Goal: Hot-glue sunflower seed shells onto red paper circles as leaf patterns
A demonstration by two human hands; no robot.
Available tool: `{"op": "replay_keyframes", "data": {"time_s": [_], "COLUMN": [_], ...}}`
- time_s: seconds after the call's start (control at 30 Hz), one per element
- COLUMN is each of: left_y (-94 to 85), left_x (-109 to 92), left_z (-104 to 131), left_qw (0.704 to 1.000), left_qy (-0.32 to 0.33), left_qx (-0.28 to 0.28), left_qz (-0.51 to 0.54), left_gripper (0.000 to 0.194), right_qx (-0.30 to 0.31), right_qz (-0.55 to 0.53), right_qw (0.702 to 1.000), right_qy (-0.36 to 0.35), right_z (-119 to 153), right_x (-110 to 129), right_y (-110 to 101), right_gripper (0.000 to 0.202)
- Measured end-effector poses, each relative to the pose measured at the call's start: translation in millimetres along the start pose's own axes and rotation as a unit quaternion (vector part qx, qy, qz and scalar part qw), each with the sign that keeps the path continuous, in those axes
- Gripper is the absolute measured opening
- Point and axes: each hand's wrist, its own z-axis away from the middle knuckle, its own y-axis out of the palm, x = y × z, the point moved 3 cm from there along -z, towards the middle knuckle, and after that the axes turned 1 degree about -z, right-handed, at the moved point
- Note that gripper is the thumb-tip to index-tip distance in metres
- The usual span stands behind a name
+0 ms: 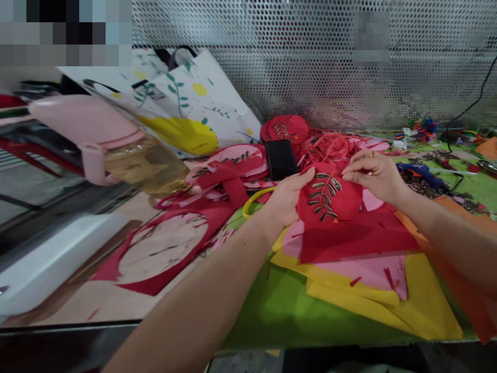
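A: Where does the round red paper cut-out with the leafy sprig pattern (329, 199) lie?

B: Between both hands, just above the stack of red, pink and yellow paper sheets (361, 259) on the green table mat (279, 311); it looks lifted a little off the sheets, tilted toward the camera, though I cannot tell whether its lower edge touches them.

A: And which way from the fingers?

B: It lies to the right of the left hand (285, 199) and to the left of the right hand (375, 176); the sprig's long axis runs from the upper right down to the lower left, so the right hand sits at its upper end and the left hand beside its lower half; both hands touch it, neither nearer than the other.

A: The fingers?

B: The left hand's thumb presses on the disc's left rim, the other fingers hidden behind the paper, so it pinches the edge; the right hand's fingertips are drawn together, pinching the upper right rim.

A: The arms' pose?

B: Both forearms reach forward from below, converging on the disc; wrists fairly straight, the right knuckles up.

A: Around it?

B: A black phone (281, 158) just beyond the left hand; a yellow ring (254, 201) beside that wrist; a pink-capped bottle of amber liquid (128, 153) well apart at the left; a blue glue gun (419, 173) near the right hand.
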Motion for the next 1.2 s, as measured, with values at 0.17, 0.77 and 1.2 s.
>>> {"op": "replay_keyframes", "data": {"time_s": [0.17,0.77,1.2], "left_y": [-1.7,-1.2,3.7], "left_x": [1.8,1.8,-1.0], "left_z": [-2.1,-1.2,1.5], "left_qw": [1.000,0.992,0.992], "left_qy": [-0.012,-0.018,-0.005], "left_qx": [-0.005,-0.129,-0.123], "left_qz": [0.009,-0.007,-0.026], "left_gripper": [0.023,0.015,0.017], "right_qx": [0.014,-0.005,0.113], "right_qz": [0.123,0.230,-0.008], "right_qw": [0.986,0.966,0.992], "right_qy": [-0.110,-0.117,-0.047], "right_z": [3.0,6.2,10.1], "right_x": [5.2,10.2,21.7], "right_y": [-1.5,1.4,10.1], "right_gripper": [0.014,0.016,0.013]}}
